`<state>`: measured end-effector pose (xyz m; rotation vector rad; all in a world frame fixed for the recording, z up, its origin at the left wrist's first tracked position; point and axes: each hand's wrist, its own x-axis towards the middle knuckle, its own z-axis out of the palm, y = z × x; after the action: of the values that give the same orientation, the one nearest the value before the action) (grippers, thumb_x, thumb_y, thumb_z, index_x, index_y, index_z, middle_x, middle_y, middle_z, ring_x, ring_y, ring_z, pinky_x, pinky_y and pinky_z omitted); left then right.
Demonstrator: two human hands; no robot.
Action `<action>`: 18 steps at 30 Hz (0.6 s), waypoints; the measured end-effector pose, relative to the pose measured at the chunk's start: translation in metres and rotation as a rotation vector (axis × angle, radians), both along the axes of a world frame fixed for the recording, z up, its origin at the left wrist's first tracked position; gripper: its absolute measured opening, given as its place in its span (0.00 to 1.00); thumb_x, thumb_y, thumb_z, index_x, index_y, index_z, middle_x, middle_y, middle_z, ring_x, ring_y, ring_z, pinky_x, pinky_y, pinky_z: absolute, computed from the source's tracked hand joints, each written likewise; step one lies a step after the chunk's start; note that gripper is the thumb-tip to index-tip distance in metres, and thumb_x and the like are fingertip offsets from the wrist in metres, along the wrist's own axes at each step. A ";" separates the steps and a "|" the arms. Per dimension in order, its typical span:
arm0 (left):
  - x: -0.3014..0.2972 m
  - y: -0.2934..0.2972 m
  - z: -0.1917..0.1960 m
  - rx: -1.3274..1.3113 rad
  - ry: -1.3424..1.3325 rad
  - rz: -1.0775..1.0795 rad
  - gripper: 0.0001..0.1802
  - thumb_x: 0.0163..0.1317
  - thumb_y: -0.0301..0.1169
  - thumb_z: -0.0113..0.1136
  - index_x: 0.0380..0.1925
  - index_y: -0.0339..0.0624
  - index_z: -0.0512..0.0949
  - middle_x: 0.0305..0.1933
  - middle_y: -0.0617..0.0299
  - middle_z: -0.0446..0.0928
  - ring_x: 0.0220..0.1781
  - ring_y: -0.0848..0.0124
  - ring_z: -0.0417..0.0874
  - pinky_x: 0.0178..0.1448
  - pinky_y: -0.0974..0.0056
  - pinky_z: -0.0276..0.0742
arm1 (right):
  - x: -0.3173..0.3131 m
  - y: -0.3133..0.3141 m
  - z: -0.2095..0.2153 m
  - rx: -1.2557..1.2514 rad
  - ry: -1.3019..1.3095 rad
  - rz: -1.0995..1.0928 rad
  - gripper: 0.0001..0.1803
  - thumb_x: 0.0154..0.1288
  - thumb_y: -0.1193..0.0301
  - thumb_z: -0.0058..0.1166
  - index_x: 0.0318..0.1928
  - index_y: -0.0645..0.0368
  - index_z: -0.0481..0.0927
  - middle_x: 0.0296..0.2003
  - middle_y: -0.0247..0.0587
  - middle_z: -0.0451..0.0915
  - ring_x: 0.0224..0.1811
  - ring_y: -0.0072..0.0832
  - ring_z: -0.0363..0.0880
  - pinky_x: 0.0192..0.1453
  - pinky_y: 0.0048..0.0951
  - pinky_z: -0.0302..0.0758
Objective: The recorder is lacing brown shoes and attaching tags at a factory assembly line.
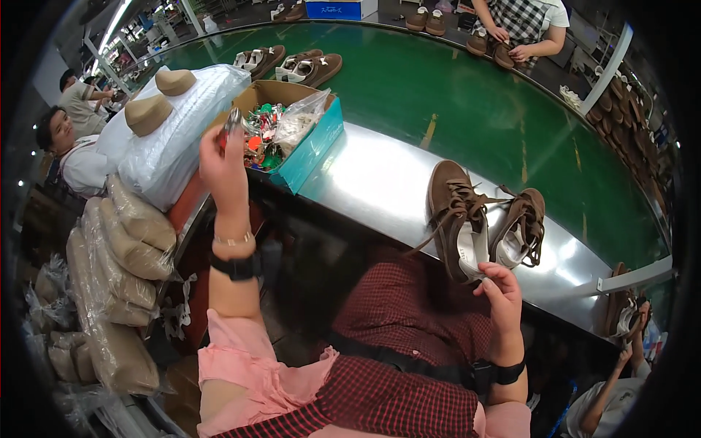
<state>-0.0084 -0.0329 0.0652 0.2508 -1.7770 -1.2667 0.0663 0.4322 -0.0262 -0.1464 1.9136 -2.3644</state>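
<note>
My left hand [223, 168] is raised at the near side of a teal cardboard box [315, 153]. Its fingers are closed on a small shiny metallic piece [234, 119] whose kind I cannot make out. Inside the box lie many small red, green and silver pieces [269, 120] and a clear plastic bag [298, 120]. On the metal ledge, a brown laced sneaker [456, 212] with a pale insole points away from me. My right hand [502, 292] has its curled fingers at this sneaker's heel. Its mate, another brown sneaker [520, 226], leans beside it with loose laces.
A green conveyor belt [394, 95] runs beyond the metal ledge [365, 175], carrying more brown shoes [310, 68]. Plastic-wrapped bundles [120, 285] and a white sack [182, 139] topped with tan shoe-shaped pieces [148, 113] crowd my left. Across the belt a co-worker's hands [511, 45] handle shoes.
</note>
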 end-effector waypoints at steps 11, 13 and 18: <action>0.036 0.095 -0.069 -0.246 -0.347 -0.452 0.11 0.58 0.25 0.60 0.41 0.37 0.77 0.39 0.60 0.78 0.40 0.72 0.78 0.45 0.68 0.74 | -0.003 -0.002 0.010 0.677 0.585 -0.338 0.09 0.60 0.81 0.54 0.42 0.64 0.76 0.36 0.42 0.78 0.38 0.29 0.77 0.42 0.26 0.74; 0.057 0.134 -0.082 -0.298 -0.555 -0.841 0.06 0.58 0.24 0.60 0.36 0.37 0.79 0.36 0.61 0.79 0.39 0.71 0.79 0.45 0.68 0.74 | -0.012 -0.010 0.026 0.943 0.740 -0.252 0.15 0.51 0.76 0.60 0.42 0.60 0.78 0.39 0.46 0.79 0.44 0.43 0.75 0.51 0.38 0.69; 0.065 0.206 -0.112 -0.454 -0.208 -1.003 0.09 0.55 0.26 0.63 0.36 0.38 0.78 0.39 0.55 0.78 0.41 0.61 0.79 0.46 0.63 0.75 | -0.018 -0.029 0.004 1.186 0.903 0.218 0.07 0.50 0.71 0.53 0.33 0.50 0.79 0.21 0.38 0.73 0.25 0.40 0.76 0.32 0.41 0.72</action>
<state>0.0564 0.1734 -0.0464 -0.9027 -2.4178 -1.4447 0.0480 0.4029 -0.0220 -1.3253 3.0321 -0.6925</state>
